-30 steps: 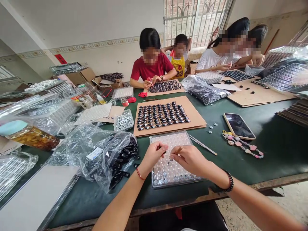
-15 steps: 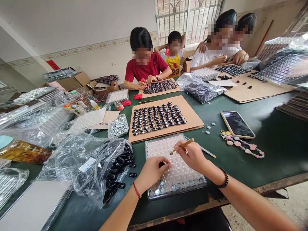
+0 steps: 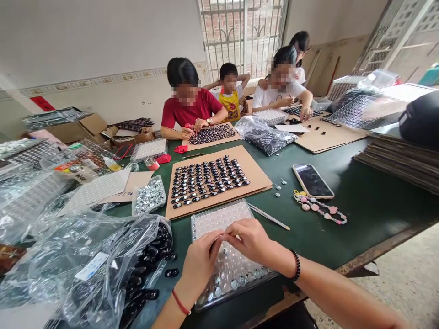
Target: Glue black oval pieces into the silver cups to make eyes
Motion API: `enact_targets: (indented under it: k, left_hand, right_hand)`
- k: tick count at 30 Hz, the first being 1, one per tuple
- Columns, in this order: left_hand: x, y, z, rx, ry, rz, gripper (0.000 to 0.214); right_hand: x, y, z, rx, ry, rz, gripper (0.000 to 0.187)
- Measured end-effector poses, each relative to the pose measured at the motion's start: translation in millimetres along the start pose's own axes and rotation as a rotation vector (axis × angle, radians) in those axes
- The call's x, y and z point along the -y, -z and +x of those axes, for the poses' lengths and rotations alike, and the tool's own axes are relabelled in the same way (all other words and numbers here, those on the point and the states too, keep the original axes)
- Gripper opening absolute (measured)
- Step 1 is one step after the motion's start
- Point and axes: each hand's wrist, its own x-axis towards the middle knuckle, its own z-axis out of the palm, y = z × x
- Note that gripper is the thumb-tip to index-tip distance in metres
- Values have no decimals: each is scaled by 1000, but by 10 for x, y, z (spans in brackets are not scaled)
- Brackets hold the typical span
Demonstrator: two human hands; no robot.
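The left hand [image 3: 200, 260] and the right hand [image 3: 248, 240] met fingertip to fingertip over the clear tray [image 3: 219, 214] of small domed pockets, both hands closed into a pinch with the fingers curled in; whatever lay between the fingertips was too small and too covered to make out. The left wrist carried a red cord and the right a dark bead bracelet. The tray lay flat on the green table [image 3: 360, 205], right under the hands, and the pockets along its near edge held small shiny round pieces. Just right of the tray lay a thin stick [image 3: 269, 217], apart from both hands. Directly beyond the tray sat a cardboard sheet [image 3: 255, 172] covered in rows of dark oval pieces [image 3: 206, 179]. Left of the tray slumped a clear plastic bag [image 3: 99, 256] with black pieces spilling from its mouth, and beyond the tray's left corner stood a small tub [image 3: 149, 195] of silvery bits. Well to the right of the tray lay a phone [image 3: 312, 180], with a beaded strap [image 3: 318, 208] beside it. Far beyond the tray, across the table, a person in a red shirt [image 3: 190, 109] worked at another sheet.
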Motion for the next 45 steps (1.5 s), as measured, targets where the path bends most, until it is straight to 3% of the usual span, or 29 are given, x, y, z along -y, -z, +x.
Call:
enact_targets:
  k: [7,17,23,33,39,45]
  left_hand:
    - [80,30,75,94,23,109,25]
    - [46,78,98,-40,226,-90,29]
    - [66,124,106,-82,205,-95,28]
    - [-5,159,89,-108,135,-31,27]
    - [47,225,98,-226,140,-69,25]
    - [0,136,64,-82,197,-218,39]
  right_hand:
    - [47,-46,-1,-8,60,-81,31]
    - [65,-21,-18,3,-59,92,29]
    - [71,-7,-6,-1,-127,220,21]
    - [90,-11,-13,-99,-305,370,26]
    - [4,53,11,-227,-332,404,26]
    - [31,9,45,-242,-420,739,24]
